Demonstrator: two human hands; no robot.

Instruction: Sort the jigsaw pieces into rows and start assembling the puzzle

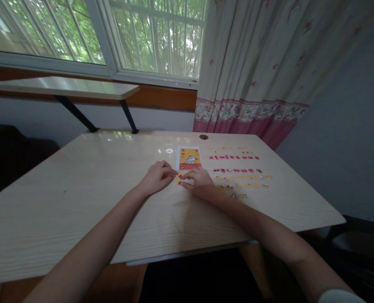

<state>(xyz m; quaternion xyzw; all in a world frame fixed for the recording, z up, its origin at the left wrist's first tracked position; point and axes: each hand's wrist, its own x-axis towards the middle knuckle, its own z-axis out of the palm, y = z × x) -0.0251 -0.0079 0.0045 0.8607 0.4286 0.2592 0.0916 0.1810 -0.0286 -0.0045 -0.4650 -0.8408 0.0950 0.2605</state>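
Note:
Both my hands rest on a light wooden table (79, 202), meeting at its middle. My left hand (157, 176) has its fingers curled in a pinch, and its tips touch a small yellow puzzle piece (178, 179). My right hand (198, 182) lies beside it, fingers pressed down on the same yellow pieces. Just beyond the fingertips lies a yellow and red picture card (189, 158) with a white animal on it. What else the fingers hold is hidden.
Rows of small red puzzle pieces (234, 158) and yellow puzzle pieces (242, 179) lie to the right of the card. A round cable hole (204, 137) sits at the table's far edge. A shelf (67, 87), a window and a curtain (253, 63) stand behind.

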